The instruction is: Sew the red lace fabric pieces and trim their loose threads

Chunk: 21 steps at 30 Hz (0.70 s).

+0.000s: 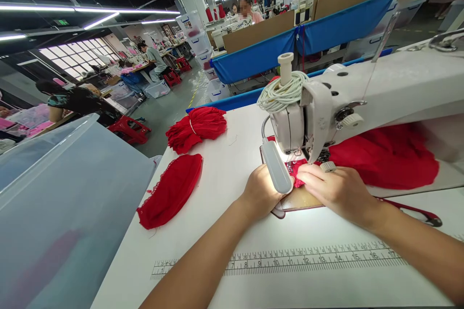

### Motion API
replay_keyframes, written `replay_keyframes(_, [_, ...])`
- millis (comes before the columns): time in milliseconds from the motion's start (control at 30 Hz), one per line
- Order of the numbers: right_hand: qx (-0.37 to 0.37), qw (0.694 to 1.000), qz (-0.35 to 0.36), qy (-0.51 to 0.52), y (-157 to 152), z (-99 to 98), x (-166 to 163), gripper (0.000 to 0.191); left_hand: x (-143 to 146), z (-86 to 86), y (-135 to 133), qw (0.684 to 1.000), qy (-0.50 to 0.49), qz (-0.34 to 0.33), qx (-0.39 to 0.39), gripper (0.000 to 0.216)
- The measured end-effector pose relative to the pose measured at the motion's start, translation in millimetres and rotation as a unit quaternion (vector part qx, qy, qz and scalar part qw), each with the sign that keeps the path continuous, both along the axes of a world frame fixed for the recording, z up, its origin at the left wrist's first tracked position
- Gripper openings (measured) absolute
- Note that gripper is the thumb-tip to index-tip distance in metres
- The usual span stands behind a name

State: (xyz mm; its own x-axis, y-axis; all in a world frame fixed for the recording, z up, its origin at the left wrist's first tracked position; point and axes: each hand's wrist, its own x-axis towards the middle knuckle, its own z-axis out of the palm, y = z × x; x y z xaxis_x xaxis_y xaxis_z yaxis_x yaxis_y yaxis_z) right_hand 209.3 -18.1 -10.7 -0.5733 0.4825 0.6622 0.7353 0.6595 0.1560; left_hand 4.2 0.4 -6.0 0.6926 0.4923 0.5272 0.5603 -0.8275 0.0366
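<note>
Red fabric piece [297, 174] is sitting right under the needle area of the white sewing machine [362, 96], small, bright red and kinda lacy-looking at the edge. Right hand [337, 190] is lying flat-ish on it with fingertips pressing it down against the plate, fingers close together. Left hand [261, 192] is resting just beside it on the left, partly hiding behind the glowing lamp bar [276, 170], so I can't tell whether those fingers are pinching the cloth or just steadying it.

More red cloth [384, 157] is bunching up behind the machine arm. Everything's sitting on a white table [232, 169] with a printed ruler [315, 257] running along the front edge. Off to the left, well apart from the hands, a flat red stack [172, 190] is lying, and a tied red bundle [196, 128] is lying farther back. Clear plastic bin [61, 203] is standing at the table's left end. Other people are sitting at benches farther back under strip lights.
</note>
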Motion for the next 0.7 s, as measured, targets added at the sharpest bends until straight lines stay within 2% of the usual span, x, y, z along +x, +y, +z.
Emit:
replay_keyframes(167, [-0.025,0.998,0.051,0.015,0,2.9,2,0.032,1,1.9,-2,0.998,0.039,-0.020,0.039,0.037])
replay_keyframes(300, [-0.038,0.997,0.065,0.020,2,1.4,3,0.030,3,2.3,-7,0.999,0.049,0.004,0.006,0.053])
replay_keyframes(467, [-0.051,0.997,0.063,-0.002,3,1.3,5,0.033,1,8.1,-22,0.995,0.091,0.033,0.011,0.071])
replay_keyframes(567, [-0.050,0.997,0.064,-0.007,3,1.6,6,0.032,2,11.0,-30,0.989,0.134,0.064,0.014,0.068])
replay_keyframes(700, [-0.050,0.997,0.061,-0.012,3,1.4,7,0.031,8,9.3,-35,0.991,0.103,0.082,0.028,0.062])
